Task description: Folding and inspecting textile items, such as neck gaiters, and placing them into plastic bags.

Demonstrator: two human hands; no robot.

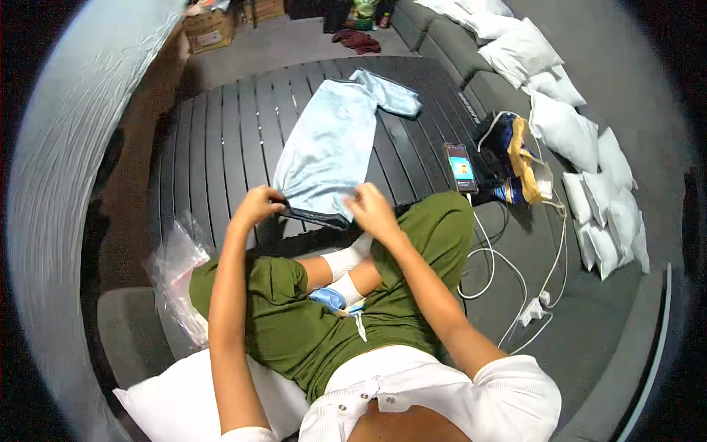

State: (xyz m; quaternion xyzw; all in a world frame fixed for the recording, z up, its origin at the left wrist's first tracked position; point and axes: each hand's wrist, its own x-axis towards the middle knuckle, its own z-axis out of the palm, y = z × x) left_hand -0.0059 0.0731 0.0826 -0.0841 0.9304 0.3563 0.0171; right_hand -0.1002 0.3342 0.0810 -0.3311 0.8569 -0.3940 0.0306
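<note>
A light blue, satiny shirt (330, 132) with dark trim lies lengthwise over the dark slatted tabletop (228, 132). It looks folded into a narrow strip, one short sleeve sticking out at the far right end. At the near left corner of its dark-edged hem, my left hand (258, 207) pinches the cloth between thumb and fingers. The near right corner is held by my right hand (372, 214), its fingers closed on the edge and partly blurred. Between the two hands the hem is spread nearly straight.
A lit phone (461, 169) with a white cable (486, 254) lies right of the table, beside a yellow and navy bag (521, 158). Clear plastic packaging (177, 276) rests by my left knee. White pillows (563, 129) line the grey sofa (449, 44); cardboard boxes (208, 31) stand far left.
</note>
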